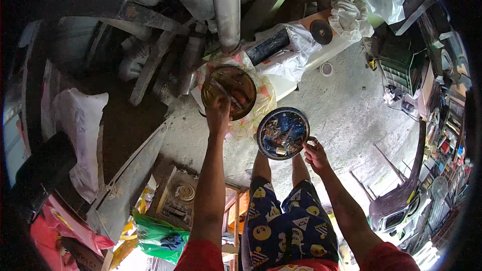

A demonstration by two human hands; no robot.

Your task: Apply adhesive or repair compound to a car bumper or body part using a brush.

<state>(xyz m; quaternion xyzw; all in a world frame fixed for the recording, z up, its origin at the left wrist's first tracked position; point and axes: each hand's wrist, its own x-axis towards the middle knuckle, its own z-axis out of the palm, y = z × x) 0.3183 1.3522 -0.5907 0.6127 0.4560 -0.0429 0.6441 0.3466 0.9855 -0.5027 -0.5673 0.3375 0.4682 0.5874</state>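
Observation:
My right hand (315, 155) pinches the rim of a round glass lid (271, 143), dark and shiny with a pale metal edge and speckled with spots or reflections. It is held out over the floor, in front of my legs. To its left and farther off, a round dark pan (247, 81) with brownish contents rests on a flower-patterned plastic sheet (266, 88). My left hand (219, 113) reaches over the pan's near edge, its fingers closed around a thin, pale metal utensil (236, 102) lying across the inside. The utensil's exact kind is not clear.
Beyond the pan run a white bench (329, 50) with a dark tray (268, 47), a black disc (321, 32) and white plastic. Thick grey pipes (224, 10) stand behind. A purple chair (396, 198) is at right, a dusty stove (176, 198) and green bag (155, 236) lower left.

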